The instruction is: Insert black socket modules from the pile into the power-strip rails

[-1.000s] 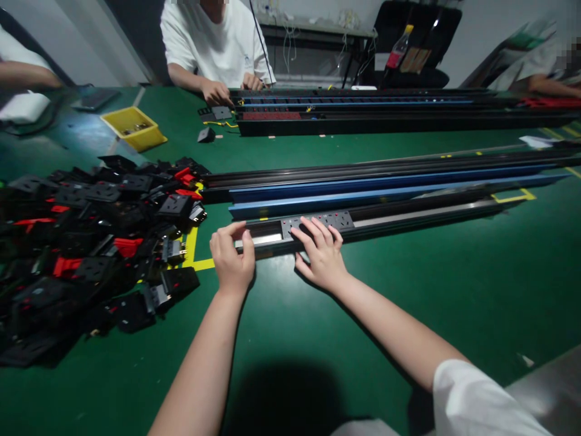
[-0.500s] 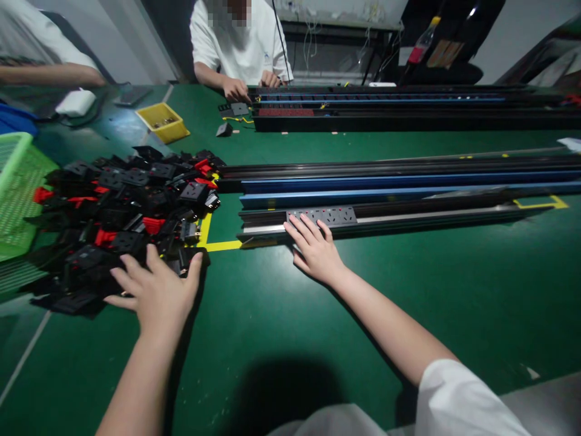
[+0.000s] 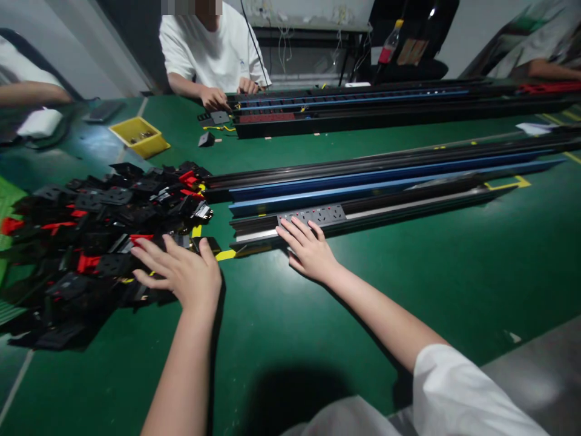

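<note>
My left hand (image 3: 181, 269) is over the right edge of a heap of black and red socket parts (image 3: 97, 263), its fingers spread and nothing held in them. A row of black socket modules (image 3: 322, 214) lies inside the nearest black channel (image 3: 408, 210), close to its left end. My right hand (image 3: 308, 245) rests flat with its fingertips on the left part of that row, fingers apart. Whether the left fingertips touch the parts cannot be told.
Blue rails (image 3: 281, 200) and black rails (image 3: 345, 163) lie beyond the channel. Across the table a person (image 3: 209, 54) works at another long channel (image 3: 272, 127). A yellow bin (image 3: 140, 138) stands at the back left, a green basket (image 3: 9, 200) at the left edge.
My left hand has moved right relative to the heap, to its right edge. The right hand stays on the socket row. The camera view has turned a little to the right.
</note>
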Motion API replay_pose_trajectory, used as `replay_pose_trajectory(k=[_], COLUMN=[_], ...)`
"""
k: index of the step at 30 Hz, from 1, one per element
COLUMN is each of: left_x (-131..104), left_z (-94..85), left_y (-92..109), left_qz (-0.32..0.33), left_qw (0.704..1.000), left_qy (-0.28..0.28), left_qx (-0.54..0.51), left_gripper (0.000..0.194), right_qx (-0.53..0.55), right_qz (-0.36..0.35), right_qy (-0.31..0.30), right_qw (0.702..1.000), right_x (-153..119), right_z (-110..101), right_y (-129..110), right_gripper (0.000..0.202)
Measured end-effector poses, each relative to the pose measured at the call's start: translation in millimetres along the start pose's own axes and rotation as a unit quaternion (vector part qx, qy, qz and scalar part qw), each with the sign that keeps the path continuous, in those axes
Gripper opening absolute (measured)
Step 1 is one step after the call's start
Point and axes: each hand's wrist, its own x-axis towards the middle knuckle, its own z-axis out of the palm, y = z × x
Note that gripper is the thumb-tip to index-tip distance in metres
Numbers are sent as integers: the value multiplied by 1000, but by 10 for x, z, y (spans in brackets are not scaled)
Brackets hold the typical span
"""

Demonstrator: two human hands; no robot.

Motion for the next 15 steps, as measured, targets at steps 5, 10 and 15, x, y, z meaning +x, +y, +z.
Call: replay_pose_trajectory(k=[5, 10, 15], left_x=[1, -8, -4], left_z=[236, 324, 285], left_y=[225, 148, 110], left_qz=[49, 31, -51], left_qw=[982, 961, 952], left_qy=[79, 69, 50], left_qx=[-165, -267, -299], left_gripper=[44, 36, 43], right_qx=[-1, -4, -10], right_qz=[7, 11, 21], right_qy=[-4, -4, -13], right_qw=[1000, 1000, 1000], right_x=[2, 10, 14], right_z=[16, 25, 7], right_y=[-2, -19, -32], right_gripper=[69, 67, 66])
